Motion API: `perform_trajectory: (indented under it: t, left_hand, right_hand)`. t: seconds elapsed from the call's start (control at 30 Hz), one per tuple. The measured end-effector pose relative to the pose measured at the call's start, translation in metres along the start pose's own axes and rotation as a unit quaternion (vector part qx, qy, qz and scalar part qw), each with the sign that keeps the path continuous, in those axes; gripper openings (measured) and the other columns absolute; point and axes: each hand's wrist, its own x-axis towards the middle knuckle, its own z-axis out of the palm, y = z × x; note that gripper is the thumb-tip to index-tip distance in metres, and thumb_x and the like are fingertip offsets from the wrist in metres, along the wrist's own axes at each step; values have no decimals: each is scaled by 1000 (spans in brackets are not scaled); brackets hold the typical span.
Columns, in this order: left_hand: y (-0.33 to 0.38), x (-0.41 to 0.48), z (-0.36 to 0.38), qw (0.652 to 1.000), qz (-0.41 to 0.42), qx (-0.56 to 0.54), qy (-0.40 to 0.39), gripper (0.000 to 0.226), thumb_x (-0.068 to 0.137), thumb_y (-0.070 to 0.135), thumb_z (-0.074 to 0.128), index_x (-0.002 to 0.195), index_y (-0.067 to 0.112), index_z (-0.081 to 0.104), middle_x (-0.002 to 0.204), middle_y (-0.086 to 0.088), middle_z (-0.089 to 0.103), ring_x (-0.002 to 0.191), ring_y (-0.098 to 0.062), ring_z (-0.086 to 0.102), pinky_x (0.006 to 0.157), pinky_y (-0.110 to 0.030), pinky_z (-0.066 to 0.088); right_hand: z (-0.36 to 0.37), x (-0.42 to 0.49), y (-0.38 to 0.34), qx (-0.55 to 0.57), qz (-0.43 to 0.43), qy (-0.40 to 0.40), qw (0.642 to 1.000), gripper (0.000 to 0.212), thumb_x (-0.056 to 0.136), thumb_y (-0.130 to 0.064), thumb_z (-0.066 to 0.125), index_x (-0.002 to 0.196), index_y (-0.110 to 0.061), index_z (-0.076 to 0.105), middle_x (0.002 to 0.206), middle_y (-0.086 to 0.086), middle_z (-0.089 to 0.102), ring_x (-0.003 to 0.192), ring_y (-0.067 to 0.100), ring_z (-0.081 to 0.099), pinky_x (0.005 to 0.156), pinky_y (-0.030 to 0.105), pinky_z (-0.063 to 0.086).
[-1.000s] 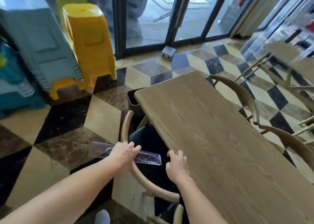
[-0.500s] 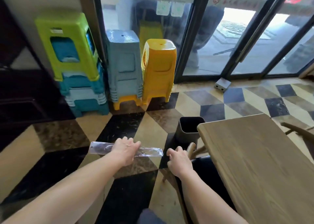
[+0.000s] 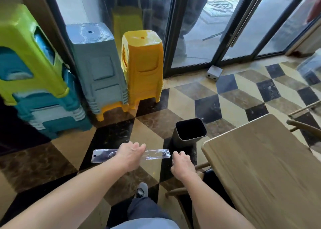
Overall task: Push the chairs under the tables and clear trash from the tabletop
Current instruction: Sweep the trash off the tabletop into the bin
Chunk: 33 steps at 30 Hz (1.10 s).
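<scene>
Beside the tabletop [image 3: 271, 159], left hand [image 3: 129, 155] grips a clear plastic wrapper [image 3: 156, 155]; right hand [image 3: 182, 162] is curled closed on the chair back [image 3: 199, 167], near the bin [image 3: 190, 130].

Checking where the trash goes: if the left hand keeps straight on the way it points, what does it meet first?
The left hand, shut on the clear plastic wrapper, points forward and slightly right. Probably nothing but floor tiles first; the dark bin stands a little right of that line, though depth is unclear.
</scene>
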Motion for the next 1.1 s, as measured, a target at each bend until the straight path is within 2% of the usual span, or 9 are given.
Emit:
perform_trajectory:
  t: [0.17, 0.33, 0.43, 0.53, 0.73, 0.97, 1.1]
  left_hand:
    - [-39, 65, -34, 1000, 4, 0, -22, 48, 93, 25, 63, 135, 22, 40, 115, -3, 58, 101, -25, 60, 75, -36, 49]
    - [-68, 130, -48, 998, 41, 28, -46, 48, 93, 20, 58, 136, 22, 37, 119, -4, 57, 109, -27, 59, 73, -35, 41]
    - [-79, 169, -62, 994, 89, 47, -50, 46, 93, 19, 56, 136, 21, 38, 120, -5, 58, 111, -29, 60, 75, -36, 43]
    - [-89, 215, -86, 984, 161, 74, -27, 52, 93, 21, 59, 141, 23, 39, 123, -5, 59, 112, -28, 62, 79, -37, 49]
    - [-96, 301, -141, 968, 231, 99, 12, 46, 94, 26, 60, 136, 24, 43, 116, -4, 59, 105, -26, 64, 68, -34, 42]
    - [-57, 377, -155, 935, 304, 180, -24, 49, 91, 26, 64, 137, 21, 48, 121, -3, 61, 110, -27, 66, 80, -38, 54]
    - [-2, 411, -155, 924, 342, 166, -40, 41, 94, 28, 59, 133, 19, 53, 118, -2, 63, 104, -25, 68, 76, -35, 54]
  right_hand:
    - [-38, 55, -23, 13, 28, 8, 999, 12, 99, -19, 51, 110, -18, 48, 121, 8, 47, 111, 31, 43, 79, 40, 44]
    - [-54, 98, -38, 39, 67, 25, 997, 25, 97, -18, 55, 120, -17, 46, 125, 7, 48, 115, 29, 45, 81, 37, 43]
    - [-67, 121, -42, 52, 116, 38, 991, 34, 96, -19, 59, 127, -17, 45, 128, 8, 48, 118, 30, 46, 89, 38, 46]
    - [-89, 142, -47, 80, 171, 63, 980, 34, 93, -17, 60, 124, -17, 46, 127, 9, 49, 115, 31, 48, 92, 41, 48]
    - [-121, 173, -56, 128, 268, 106, 949, 29, 92, -16, 59, 118, -20, 47, 125, 5, 49, 117, 29, 47, 88, 39, 44]
    - [-121, 197, -47, 178, 348, 90, 916, 33, 92, -22, 62, 122, -18, 48, 127, 9, 49, 120, 31, 48, 95, 38, 43]
    - [-127, 221, -9, 221, 382, 87, 893, 27, 93, -25, 61, 116, -20, 48, 125, 6, 48, 118, 30, 49, 89, 37, 43]
